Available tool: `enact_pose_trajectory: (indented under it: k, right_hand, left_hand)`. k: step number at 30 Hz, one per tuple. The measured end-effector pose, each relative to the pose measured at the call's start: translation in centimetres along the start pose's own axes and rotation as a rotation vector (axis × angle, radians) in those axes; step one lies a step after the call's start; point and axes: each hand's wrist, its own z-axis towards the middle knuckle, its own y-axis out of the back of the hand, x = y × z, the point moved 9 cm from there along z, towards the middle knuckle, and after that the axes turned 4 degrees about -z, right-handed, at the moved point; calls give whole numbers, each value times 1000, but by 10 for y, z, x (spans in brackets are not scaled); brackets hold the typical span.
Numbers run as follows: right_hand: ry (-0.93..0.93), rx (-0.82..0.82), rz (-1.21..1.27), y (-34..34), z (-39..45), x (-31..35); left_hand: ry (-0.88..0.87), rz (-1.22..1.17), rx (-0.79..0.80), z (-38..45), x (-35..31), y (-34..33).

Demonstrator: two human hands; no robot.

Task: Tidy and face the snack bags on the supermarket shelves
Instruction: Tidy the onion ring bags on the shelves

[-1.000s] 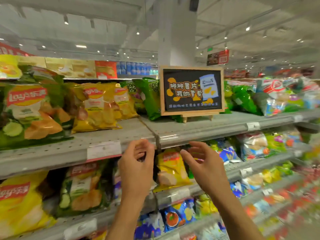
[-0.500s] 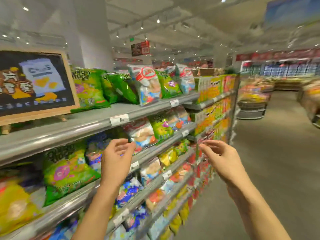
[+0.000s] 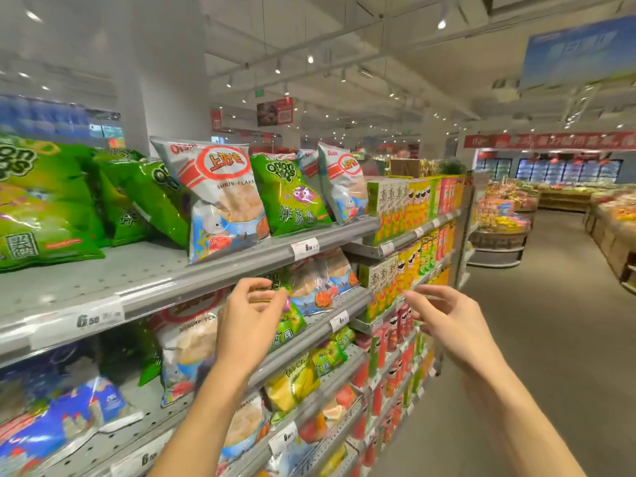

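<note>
A brightly lit supermarket aisle runs to the right of the frame, grey perforated metal shelves (image 3: 113, 270) filling the left. On the top shelf, a glossy white shrimp-flake bag (image 3: 220, 197) stands upright at the lip, while green onion-ring bags (image 3: 151, 197) in the upper left lean and slump well back, a sign that facing here is unfinished. At centre, the left hand (image 3: 246, 325) hovers with loosely curled fingers before crinkly foil bags on the second shelf, holding nothing; the right hand (image 3: 451, 321) reaches forward, fingers relaxed and empty. Rigid cardboard tubes (image 3: 413, 208) beyond look orderly.
</note>
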Motion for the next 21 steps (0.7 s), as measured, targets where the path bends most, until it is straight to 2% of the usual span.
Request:
enact_pose_trajectory:
  k: [7,11,16,21]
  right_hand:
    - [140,104,18,-57,107,26]
    - [244,194,76,-98,154,43]
    - [351,358,155,-151,210,67]
    - [480,439,3,-197,268,95]
  left_hand:
    - [-104,31,-143,51,-12,-21]
    - [-206,107,-302,67,-31,-11]
    - [-281,319,-581,78,-56,11]
    - [-227,611,-809,86,-70,23]
